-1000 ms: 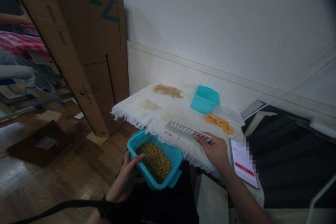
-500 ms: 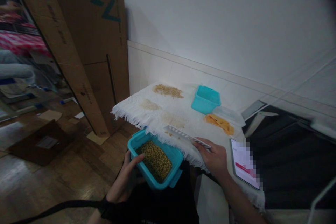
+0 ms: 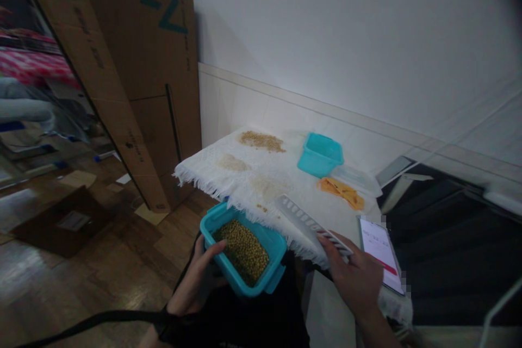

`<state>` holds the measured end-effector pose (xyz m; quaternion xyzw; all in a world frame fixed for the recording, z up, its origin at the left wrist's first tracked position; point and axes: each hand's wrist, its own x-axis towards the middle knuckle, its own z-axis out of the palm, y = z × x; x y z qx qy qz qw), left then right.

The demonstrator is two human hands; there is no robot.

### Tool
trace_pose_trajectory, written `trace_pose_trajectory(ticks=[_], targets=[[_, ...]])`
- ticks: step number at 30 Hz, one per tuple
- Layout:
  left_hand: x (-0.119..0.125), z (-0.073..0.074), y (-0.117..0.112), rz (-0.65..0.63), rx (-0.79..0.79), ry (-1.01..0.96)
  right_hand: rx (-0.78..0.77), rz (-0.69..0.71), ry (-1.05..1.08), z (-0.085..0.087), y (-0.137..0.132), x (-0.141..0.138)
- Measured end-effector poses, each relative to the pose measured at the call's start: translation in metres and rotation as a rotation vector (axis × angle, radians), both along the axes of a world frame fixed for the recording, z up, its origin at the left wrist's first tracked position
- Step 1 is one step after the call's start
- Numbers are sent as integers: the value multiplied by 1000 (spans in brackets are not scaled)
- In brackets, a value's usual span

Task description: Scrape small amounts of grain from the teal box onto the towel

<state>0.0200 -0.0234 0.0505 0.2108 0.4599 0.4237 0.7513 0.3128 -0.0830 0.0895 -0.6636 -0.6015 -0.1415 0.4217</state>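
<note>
Left hand clamps turquoise plastic tub; right hand, white slotted strip, perhaps plastic; tall brown cardboard box blocks upper left.

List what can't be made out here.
In the head view:
Left hand: some fingers hidden under the rectangular turquoise plastic tub.
White-screened rectangular device: small text blurred.
Right forearm: cut off by the bottom edge.
Tall brown cardboard box: side print too blurred.

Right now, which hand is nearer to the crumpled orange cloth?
Right. The right hand, holding a slotted white strip, is on the near side of the crumpled orange cloth; the left hand, holding a turquoise plastic tub, is farther off, lower left.
</note>
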Motion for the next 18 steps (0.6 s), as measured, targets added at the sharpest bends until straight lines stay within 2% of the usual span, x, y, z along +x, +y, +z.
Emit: trace_pose_trajectory(ticks=[4, 11, 18], targets=[[0, 2, -1, -25, -40, -15, -19, 18, -49, 0, -12, -3], [0, -3, 1, 26, -41, 21, 60, 66, -135, 4, 0, -33], [-4, -1, 3, 41, -12, 36, 234, 130, -314, 10, -1, -65]])
